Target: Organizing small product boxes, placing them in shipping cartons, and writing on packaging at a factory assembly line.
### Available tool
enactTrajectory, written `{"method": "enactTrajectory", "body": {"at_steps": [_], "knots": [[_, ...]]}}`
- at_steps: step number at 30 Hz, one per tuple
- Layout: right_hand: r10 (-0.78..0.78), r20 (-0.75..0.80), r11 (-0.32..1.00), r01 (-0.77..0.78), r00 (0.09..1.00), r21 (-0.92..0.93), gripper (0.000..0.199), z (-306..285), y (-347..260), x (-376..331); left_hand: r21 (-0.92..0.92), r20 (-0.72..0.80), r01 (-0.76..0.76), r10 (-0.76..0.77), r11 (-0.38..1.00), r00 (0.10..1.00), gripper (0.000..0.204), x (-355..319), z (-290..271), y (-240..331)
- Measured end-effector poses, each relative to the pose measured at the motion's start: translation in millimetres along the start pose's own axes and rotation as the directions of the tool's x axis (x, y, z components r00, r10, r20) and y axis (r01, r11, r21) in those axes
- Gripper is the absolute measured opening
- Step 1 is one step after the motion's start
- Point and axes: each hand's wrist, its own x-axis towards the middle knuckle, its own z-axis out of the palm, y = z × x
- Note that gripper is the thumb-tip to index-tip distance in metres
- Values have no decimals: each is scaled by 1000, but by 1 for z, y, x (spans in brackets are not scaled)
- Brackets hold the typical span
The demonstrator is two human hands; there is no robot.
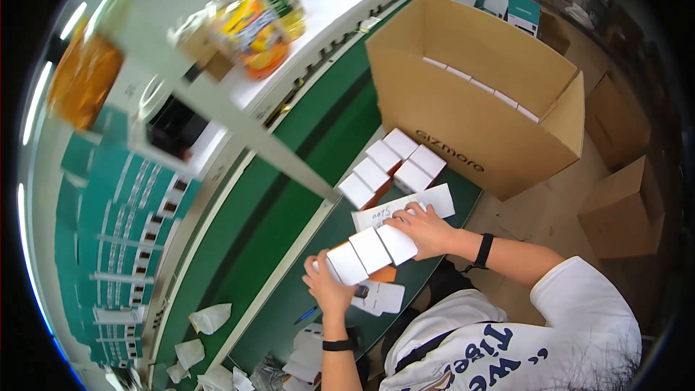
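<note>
A row of three small white boxes (371,250) with orange sides lies between my two hands, pressed together end to end. My left hand (330,288) is closed around the near left end of the row. At the other end, my right hand (423,232) grips the last box, its fingers curled over the far side. Just beyond the right hand lies a long white carton piece (439,203) with handwriting, partly covered by the fingers. Farther back on the green table stands a group of several similar white boxes (371,173). White cards (387,297) lie below the held row.
A large open cardboard box (463,108) holding white boxes stands at the far right. A white post (250,130) slants across the left. Drink bottles (257,36) stand on a shelf. A blue pen (305,315) and plastic bags (211,318) lie lower left.
</note>
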Motion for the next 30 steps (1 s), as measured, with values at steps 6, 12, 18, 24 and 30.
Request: {"method": "enactTrajectory", "body": {"at_steps": [6, 12, 18, 24, 30], "knots": [[17, 123, 998, -24, 992, 57, 107, 28, 97, -22, 42, 145, 68, -73, 997, 987, 104, 11, 95, 43], [-26, -75, 906, 55, 997, 420, 94, 32, 146, -26, 125, 162, 56, -76, 991, 984, 109, 19, 124, 39], [419, -206, 874, -331, 884, 356, 33, 83, 222, -28, 281, 226, 27, -93, 959, 970, 120, 18, 96, 100], [421, -41, 903, -423, 906, -76, 17, 76, 216, -16, 1, 383, -678, 626, 735, 679, 95, 10, 157, 170], [490, -288, 856, -517, 823, -23, 12, 27, 159, -25, 136, 409, -844, 747, 518, 524, 80, 12, 205, 147]]}}
